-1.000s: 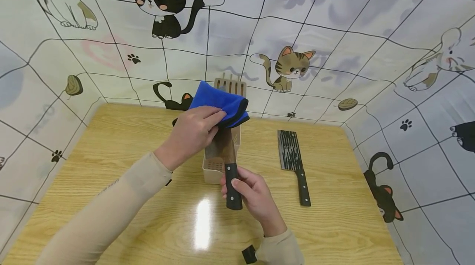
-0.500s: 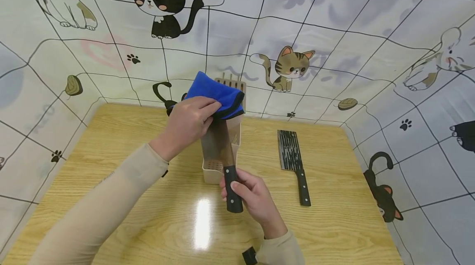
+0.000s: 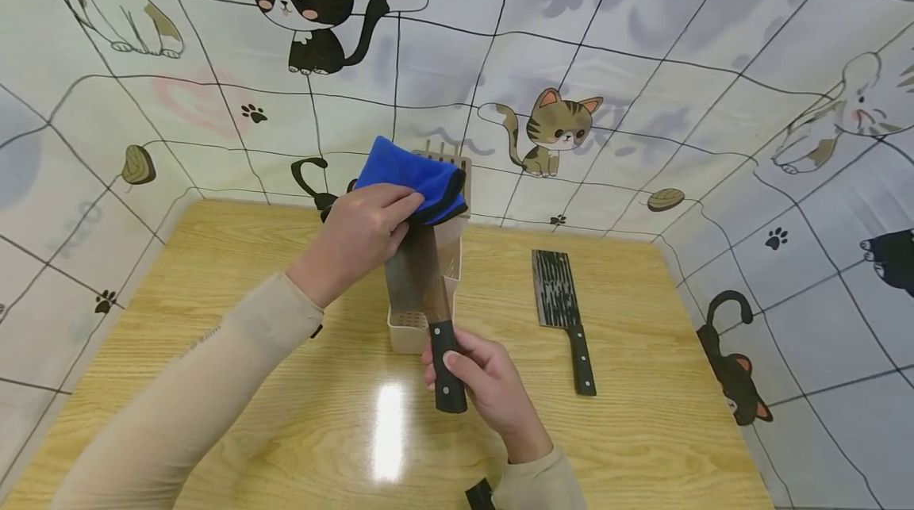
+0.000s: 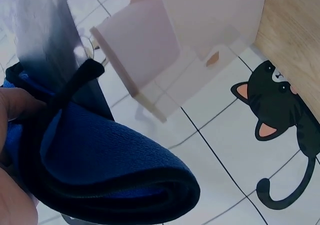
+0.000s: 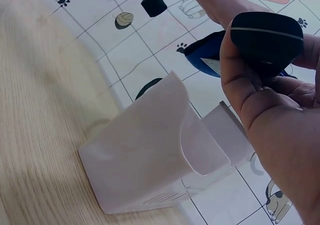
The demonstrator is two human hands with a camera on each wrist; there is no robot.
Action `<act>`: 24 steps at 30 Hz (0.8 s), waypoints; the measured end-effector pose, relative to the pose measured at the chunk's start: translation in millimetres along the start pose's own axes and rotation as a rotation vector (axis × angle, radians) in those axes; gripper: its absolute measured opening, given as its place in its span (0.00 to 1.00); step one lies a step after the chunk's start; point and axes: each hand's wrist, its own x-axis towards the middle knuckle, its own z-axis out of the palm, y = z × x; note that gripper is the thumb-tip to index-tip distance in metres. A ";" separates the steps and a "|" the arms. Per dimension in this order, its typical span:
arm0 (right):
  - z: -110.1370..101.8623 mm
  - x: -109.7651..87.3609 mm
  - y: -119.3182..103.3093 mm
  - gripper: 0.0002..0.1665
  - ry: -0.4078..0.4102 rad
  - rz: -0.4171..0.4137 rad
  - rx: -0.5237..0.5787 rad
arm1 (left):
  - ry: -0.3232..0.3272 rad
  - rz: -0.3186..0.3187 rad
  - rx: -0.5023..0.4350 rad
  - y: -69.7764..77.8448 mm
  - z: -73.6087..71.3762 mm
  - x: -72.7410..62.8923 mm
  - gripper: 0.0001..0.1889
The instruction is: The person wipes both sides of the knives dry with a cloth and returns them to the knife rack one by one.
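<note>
In the head view my right hand (image 3: 489, 383) grips the black riveted handle of a cleaver (image 3: 417, 276), whose broad blade points up and away. My left hand (image 3: 360, 236) pinches a folded blue cloth (image 3: 410, 169) with black edging around the far end of that blade, hiding its tip. The left wrist view shows the cloth (image 4: 115, 150) wrapped against the blade (image 4: 47, 35). In the right wrist view the butt of the handle (image 5: 267, 40) sits within my curled fingers.
Behind the cleaver stands a pale slotted knife holder (image 3: 407, 339), also large in the right wrist view. A second cleaver (image 3: 557, 292) with a black-streaked blade lies on the wooden table (image 3: 628, 431) to the right. A cat-print sheet (image 3: 443, 42) backs the table.
My left hand and the cloth have moved up and slightly left, towards the blade's far end. The cleaver has tilted a little left; my right hand keeps its hold.
</note>
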 end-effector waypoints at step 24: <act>1.1 -5.0 -3.6 0.21 -0.005 -0.019 -0.007 | 0.029 -0.050 -0.060 -5.3 -2.9 -0.6 0.18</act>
